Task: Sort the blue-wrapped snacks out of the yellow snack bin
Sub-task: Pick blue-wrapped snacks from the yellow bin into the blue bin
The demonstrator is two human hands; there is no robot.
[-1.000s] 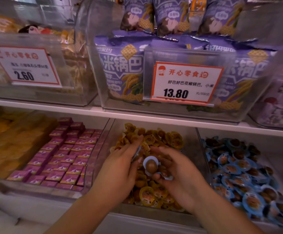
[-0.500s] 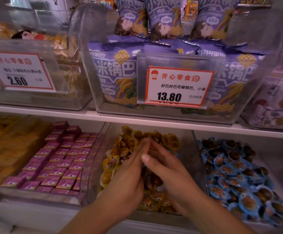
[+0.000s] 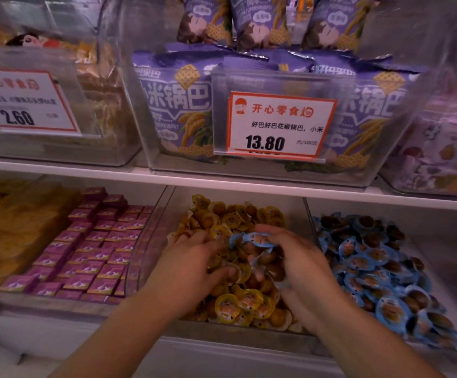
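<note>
- The yellow bin [image 3: 156, 241] is the clear middle tub on the lower shelf, full of yellow snacks [image 3: 245, 304].
- Both hands are inside this bin, over the pile.
- The right hand [image 3: 301, 266] has its fingers curled around several blue snacks [image 3: 257, 239]; these sit at its fingertips, above the middle of the pile.
- How many blue snacks it holds I cannot tell, because the palm and fingers cover most of them.
- The left hand [image 3: 192, 266] lies palm down on the yellow snacks, just left of the right hand. Its fingers are bent into the pile and their tips are hidden, so I cannot tell whether they hold something.
- To the right, a second tub [image 3: 440, 246] holds many blue-wrapped pieces; its right side is cut off by the frame edge.
- To the left, a tub has pink boxes [image 3: 96, 249] in rows, and far left there are blurred yellow packs [image 3: 12, 230].
- On the upper shelf stand purple bags [image 3: 175, 105] behind a price tag [image 3: 279, 124] that reads 13.80.
- The left tag [image 3: 23, 102] reads 2.60; its small text is too blurred to read.
</note>
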